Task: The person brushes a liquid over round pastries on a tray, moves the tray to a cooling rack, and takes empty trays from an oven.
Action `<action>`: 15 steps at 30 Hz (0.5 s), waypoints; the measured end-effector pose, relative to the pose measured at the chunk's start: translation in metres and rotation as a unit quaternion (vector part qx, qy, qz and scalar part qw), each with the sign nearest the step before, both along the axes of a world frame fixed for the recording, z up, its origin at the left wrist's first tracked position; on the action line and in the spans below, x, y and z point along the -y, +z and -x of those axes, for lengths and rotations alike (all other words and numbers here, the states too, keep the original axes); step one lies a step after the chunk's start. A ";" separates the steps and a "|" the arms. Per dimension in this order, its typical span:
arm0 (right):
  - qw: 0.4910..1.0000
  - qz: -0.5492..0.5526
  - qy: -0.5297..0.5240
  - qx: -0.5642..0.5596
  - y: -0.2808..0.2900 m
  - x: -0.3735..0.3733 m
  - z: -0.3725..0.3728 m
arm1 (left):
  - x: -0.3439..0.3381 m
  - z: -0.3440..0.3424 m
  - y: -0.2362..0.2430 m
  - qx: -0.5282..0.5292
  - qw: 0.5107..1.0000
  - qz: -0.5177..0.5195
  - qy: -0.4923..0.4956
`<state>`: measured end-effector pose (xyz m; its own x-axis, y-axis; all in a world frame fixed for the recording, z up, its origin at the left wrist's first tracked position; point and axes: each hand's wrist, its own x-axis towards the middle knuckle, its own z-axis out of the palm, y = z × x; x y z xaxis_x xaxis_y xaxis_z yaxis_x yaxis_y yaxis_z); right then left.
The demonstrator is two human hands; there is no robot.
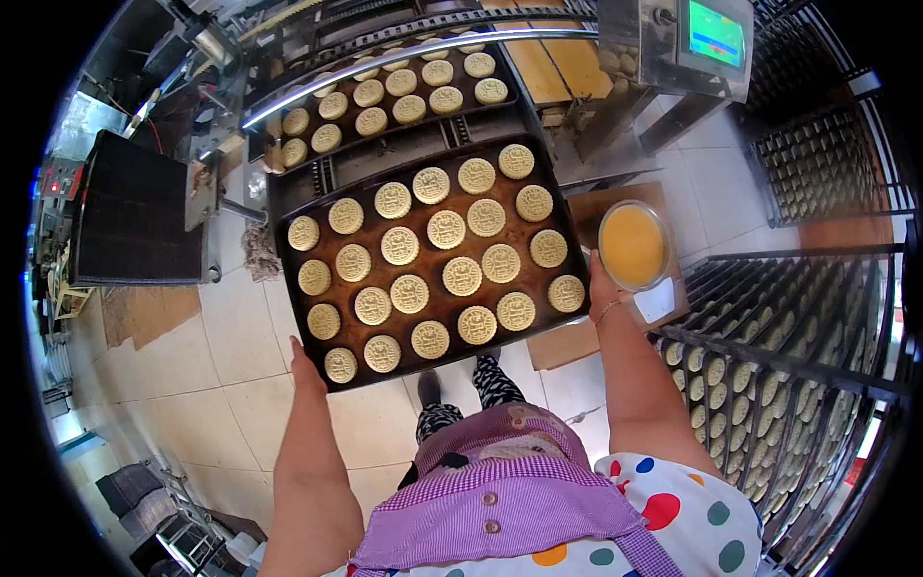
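My left hand [307, 366] is closed on the near left corner of a dark baking tray [531, 278]. At the tray's right edge, my right hand [603, 289] grips its side, with the fingers partly hidden under the rim. Rows of round, pale, stamped pastries [446, 229] with scalloped edges lie on the tray. Its far edge is close to a machine conveyor [322, 177], where a second tray of similar pastries [409, 108] sits. Just right of my right hand stands a round clear tub [635, 244] of yellow-orange liquid.
Racks [769, 385] packed with more trays of pastries stand on the right. A machine with a lit screen [715, 36] is at the upper right. A black belt or panel [137, 221] stands at the left. Cardboard [562, 345] lies beneath the tub, above the tiled floor [231, 332].
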<state>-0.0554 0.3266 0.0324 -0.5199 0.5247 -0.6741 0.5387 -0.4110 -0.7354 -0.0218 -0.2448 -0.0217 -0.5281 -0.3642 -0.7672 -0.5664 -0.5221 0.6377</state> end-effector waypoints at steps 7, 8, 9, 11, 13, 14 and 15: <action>0.986 -0.131 -0.069 -0.072 0.006 0.024 -0.133 | -0.009 -0.056 0.093 -0.050 0.996 -0.016 -0.071; 0.988 -0.123 -0.079 -0.053 0.040 0.043 -0.156 | -0.004 -0.070 0.113 -0.061 0.994 -0.026 -0.082; 0.983 -0.160 -0.084 0.025 0.052 0.049 -0.187 | 0.009 -0.080 0.122 -0.064 0.992 -0.023 -0.103; 0.976 -0.154 -0.124 0.090 0.077 0.055 -0.250 | -0.015 -0.086 0.179 -0.084 0.984 -0.026 -0.156; 0.979 -0.093 -0.177 0.041 0.111 0.064 -0.293 | -0.012 -0.078 0.196 -0.133 0.963 -0.087 -0.219; 0.973 -0.058 -0.222 -0.002 0.137 0.068 -0.313 | -0.027 -0.068 0.218 -0.145 0.949 -0.128 -0.247; 0.967 -0.054 -0.246 -0.040 0.167 0.071 -0.332 | -0.035 -0.057 0.238 -0.163 0.936 -0.153 -0.272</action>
